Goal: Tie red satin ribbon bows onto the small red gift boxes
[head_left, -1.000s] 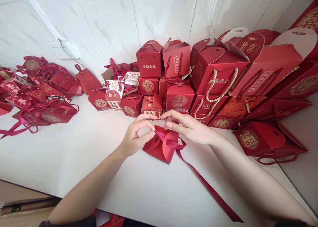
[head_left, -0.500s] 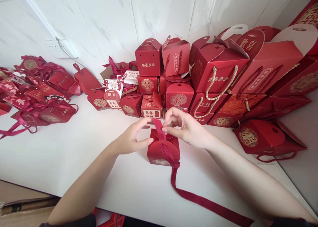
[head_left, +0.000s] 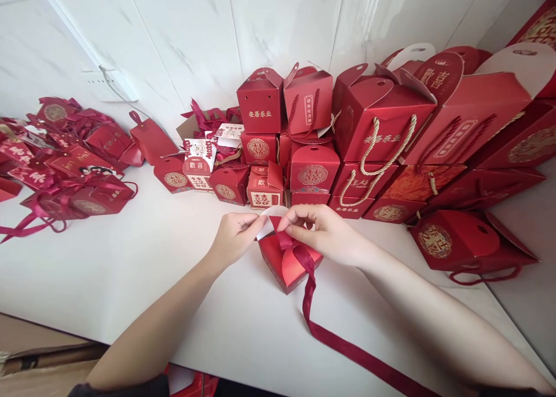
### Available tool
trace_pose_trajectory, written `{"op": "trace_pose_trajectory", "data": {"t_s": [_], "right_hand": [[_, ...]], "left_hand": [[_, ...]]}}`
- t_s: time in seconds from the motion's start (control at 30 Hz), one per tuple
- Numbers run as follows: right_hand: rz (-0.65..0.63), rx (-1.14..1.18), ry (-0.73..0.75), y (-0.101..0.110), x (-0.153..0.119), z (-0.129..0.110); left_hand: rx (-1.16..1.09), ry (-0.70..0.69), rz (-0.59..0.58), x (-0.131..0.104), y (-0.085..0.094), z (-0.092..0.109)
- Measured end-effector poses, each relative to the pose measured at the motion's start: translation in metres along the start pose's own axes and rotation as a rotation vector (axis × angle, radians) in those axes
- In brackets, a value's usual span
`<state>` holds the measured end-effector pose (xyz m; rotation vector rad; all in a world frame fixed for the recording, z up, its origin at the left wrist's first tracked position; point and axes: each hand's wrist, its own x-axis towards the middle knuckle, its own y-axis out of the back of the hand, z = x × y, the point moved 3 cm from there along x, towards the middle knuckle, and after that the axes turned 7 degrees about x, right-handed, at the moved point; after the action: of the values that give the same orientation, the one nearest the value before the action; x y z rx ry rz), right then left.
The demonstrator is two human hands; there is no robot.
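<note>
A small red gift box [head_left: 290, 263] stands on the white table between my hands, turned with a corner toward me. My left hand [head_left: 238, 236] pinches the raised flap of the box, whose pale inner side shows. My right hand [head_left: 319, 229] holds the short end of a dark red ribbon [head_left: 339, 342] between thumb and forefinger, above the box. From the box top the ribbon's long tail runs down and right over the table to the bottom edge of the view.
Stacked red boxes [head_left: 382, 119] with rope handles stand along the wall at the back and right. Ribboned boxes [head_left: 93, 203] are piled on the left. One box [head_left: 464, 240] lies tilted at the right. Cardboard [head_left: 39, 353] shows below the table [head_left: 104, 269].
The box has turned and its back flap has opened back. My left hand, earlier apart beside the box, has closed on the flap. The ribbon end has moved slightly down with my right hand.
</note>
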<state>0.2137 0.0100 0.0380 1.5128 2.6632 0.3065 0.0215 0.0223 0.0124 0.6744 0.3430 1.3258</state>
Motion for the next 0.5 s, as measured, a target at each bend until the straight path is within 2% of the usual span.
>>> {"op": "trace_pose_trajectory", "data": {"t_s": [0.3,0.5], "right_hand": [[0.014,-0.040,0.029,-0.0017,0.0069,0.0085],[-0.031,0.024,0.085,-0.0057,0.0098,0.0115]], "left_hand": [[-0.036,-0.023,-0.027,-0.0021,-0.0009,0.0073],[-0.284,0.048,-0.079,0.0006,-0.0064,0.0031]]}}
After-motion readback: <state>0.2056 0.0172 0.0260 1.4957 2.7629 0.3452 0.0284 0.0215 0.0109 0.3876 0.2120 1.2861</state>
